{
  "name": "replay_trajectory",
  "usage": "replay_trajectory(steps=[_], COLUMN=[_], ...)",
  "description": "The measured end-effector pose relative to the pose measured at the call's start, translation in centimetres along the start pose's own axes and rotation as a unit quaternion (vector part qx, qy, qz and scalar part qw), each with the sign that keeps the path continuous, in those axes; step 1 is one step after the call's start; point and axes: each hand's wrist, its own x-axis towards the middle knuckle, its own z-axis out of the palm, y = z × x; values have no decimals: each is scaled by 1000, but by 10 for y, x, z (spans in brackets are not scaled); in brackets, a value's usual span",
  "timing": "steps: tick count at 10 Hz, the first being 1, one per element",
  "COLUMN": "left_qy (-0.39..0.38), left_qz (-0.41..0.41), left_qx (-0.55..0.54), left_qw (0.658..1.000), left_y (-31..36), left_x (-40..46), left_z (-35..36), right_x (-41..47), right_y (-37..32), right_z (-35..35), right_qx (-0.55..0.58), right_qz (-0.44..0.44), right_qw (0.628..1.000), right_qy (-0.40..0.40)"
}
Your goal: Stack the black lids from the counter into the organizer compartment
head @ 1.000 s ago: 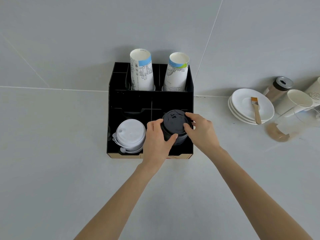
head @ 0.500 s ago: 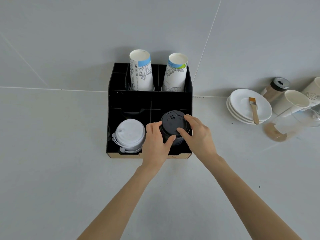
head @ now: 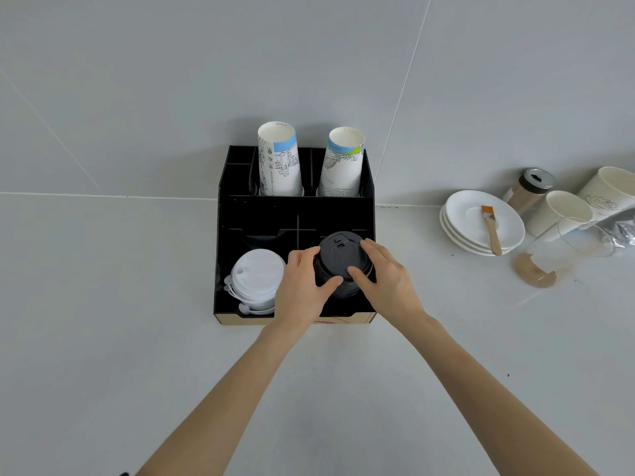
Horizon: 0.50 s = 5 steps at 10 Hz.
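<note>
1. While both hands are wrapped round the stack of black lids (head: 343,261), the job looks nearly done: the stack sits in the front right compartment of the black organizer (head: 295,207), right next to the white lids (head: 256,278) in the front left one.
2. Hand state: the left hand (head: 302,290) is curled against the stack's left side with the thumb pressed on the front, and the right hand (head: 388,286) is cupped on the right side with fingertips resting on the top lid. Both are closed on the stack, not pinching hard as far as I can tell.
3. To do this bit well, I'd keep pressure even from both sides and ease it straight down, so the lids stay nested and don't fan out.
4. Watch the divider between the two front compartments. The left knuckles are just beside the white lids, so a sideways shove could knock that pile.
5. Can't tell whether the bottom of the stack is seated on the compartment floor, since the hands and the lids hide it. I'd feel for it bottoming out before letting go.
6. Release one hand at a time, right fingertips last on top, so it doesn't tip.
7. No more black lids show on the counter (head: 103,338), so this is likely the last load.
</note>
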Motion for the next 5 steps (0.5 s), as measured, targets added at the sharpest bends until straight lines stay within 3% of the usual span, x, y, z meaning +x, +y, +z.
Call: replay_trajectory(steps=[5], left_qy=[-50], left_qz=[25], left_qx=[53], left_qw=[997], left_y=[6], left_x=[14], left_z=[-35], right_x=[8], right_y=[-9], right_z=[-24], right_qx=[-45], right_qz=[-21], right_qw=[998], right_qy=[-28])
